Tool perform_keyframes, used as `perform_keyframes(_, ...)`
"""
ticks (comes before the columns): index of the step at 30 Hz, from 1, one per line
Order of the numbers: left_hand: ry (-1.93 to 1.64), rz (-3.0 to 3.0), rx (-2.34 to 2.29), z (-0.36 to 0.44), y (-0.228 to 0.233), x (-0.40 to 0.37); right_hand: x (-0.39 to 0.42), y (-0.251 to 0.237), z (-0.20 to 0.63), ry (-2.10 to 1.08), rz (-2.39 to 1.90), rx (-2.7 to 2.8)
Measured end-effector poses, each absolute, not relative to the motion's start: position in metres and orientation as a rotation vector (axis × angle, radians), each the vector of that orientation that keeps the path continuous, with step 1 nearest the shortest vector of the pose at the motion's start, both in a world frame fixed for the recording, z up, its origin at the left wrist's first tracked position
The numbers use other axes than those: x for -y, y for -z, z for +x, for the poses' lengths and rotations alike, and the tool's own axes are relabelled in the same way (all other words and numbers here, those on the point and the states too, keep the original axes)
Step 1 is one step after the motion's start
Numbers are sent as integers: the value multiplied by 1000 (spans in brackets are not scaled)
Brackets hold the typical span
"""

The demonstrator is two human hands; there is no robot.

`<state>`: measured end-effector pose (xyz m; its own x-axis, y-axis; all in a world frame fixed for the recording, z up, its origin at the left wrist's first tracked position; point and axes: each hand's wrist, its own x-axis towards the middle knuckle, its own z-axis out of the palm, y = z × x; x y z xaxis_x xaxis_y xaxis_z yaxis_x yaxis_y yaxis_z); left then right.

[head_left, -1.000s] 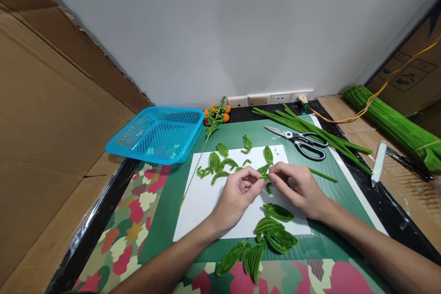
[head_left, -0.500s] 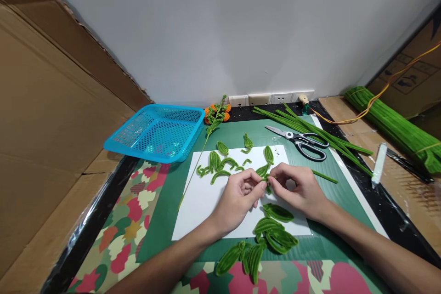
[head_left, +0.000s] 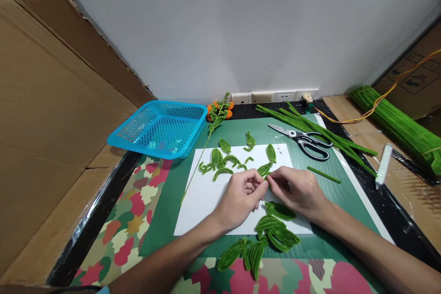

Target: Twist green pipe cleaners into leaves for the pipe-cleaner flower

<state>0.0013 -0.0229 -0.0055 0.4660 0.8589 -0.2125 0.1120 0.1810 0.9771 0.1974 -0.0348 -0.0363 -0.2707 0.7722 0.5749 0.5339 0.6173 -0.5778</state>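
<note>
Over the white paper (head_left: 196,220), my left hand (head_left: 241,197) and my right hand (head_left: 299,190) meet fingertip to fingertip. Both pinch a small green pipe cleaner piece, mostly hidden by the fingers. Just beyond them lie two green pipe cleaner leaves (head_left: 271,152); whether these join the held piece I cannot tell. Several larger green leaves (head_left: 280,239) rest in a cluster nearer to me, below the hands. Curled short pieces (head_left: 223,172) and small leaves (head_left: 217,158) are scattered on the paper to the left of my fingers.
Scissors (head_left: 299,138) lie on the green mat (head_left: 161,220) among long green pipe cleaners (head_left: 344,147). A blue basket (head_left: 155,150) stands at the back left, beside an orange-flowered stem (head_left: 210,133). At right are a white-handled tool (head_left: 383,165) and a thick green pipe cleaner bundle (head_left: 396,124).
My fingertips have drawn closer together, and less of the green piece shows between them. The whole view has shifted slightly; the objects lie as before.
</note>
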Motion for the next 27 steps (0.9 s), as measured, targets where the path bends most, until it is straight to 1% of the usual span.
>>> perform_keyframes(2,-673,1303,-972,1,5,23,34,34,198,-381,-1043,1944)
perform_keyframes(7,-726,1276,-983,1,6,23,35,23,199,-619,-1074,1897)
perform_keyframes(9,-731,1272,-991,1,5,22,36,22,199,-654,-1075,1898)
perform_keyframes(13,-703,1304,-990,2,3,23,36,24,197,-626,-1072,1867)
perform_keyframes(20,-675,1362,-1013,2,5,25,33,32,195,-456,-1015,1971)
perform_keyframes(27,-724,1402,-1048,2,7,24,31,27,197,-486,-1015,1935)
